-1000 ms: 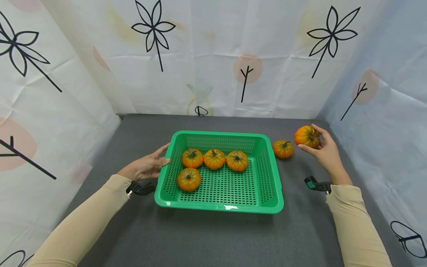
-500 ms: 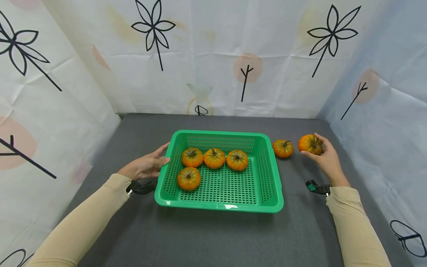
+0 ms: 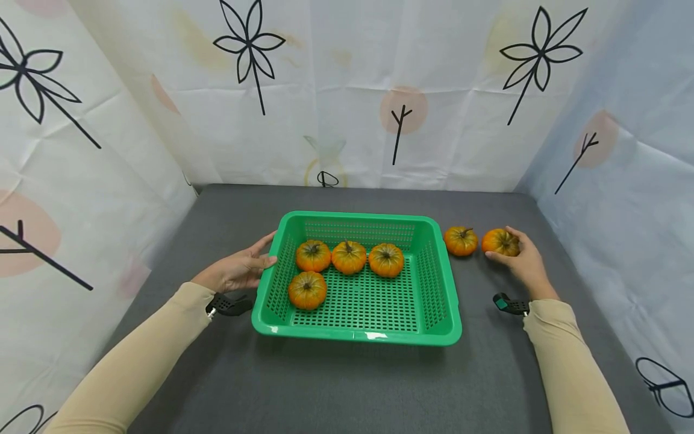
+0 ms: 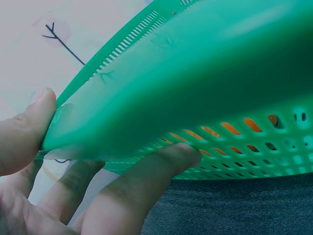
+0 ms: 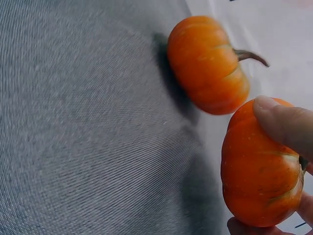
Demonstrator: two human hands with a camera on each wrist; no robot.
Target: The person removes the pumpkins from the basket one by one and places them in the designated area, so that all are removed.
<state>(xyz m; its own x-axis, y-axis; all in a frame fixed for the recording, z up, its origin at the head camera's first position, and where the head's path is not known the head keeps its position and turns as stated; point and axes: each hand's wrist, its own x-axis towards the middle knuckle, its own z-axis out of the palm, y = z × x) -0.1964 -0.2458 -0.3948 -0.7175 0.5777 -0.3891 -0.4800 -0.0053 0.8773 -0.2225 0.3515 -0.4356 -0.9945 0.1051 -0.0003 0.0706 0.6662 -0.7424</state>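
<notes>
Now my right fingers [image 3: 519, 234] grip a mini pumpkin [image 5: 261, 171] just right of a second pumpkin [image 3: 459, 242] on the worktop [image 3: 347, 392], while the green basket [image 3: 325, 334], held in my left fingers [image 4: 139, 186], is farther left.

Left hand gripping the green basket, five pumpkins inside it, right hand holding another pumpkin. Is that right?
The count is wrong: the head view shows four pumpkins inside the green basket. The left hand does grip it, and the right hand holds another pumpkin.
</notes>
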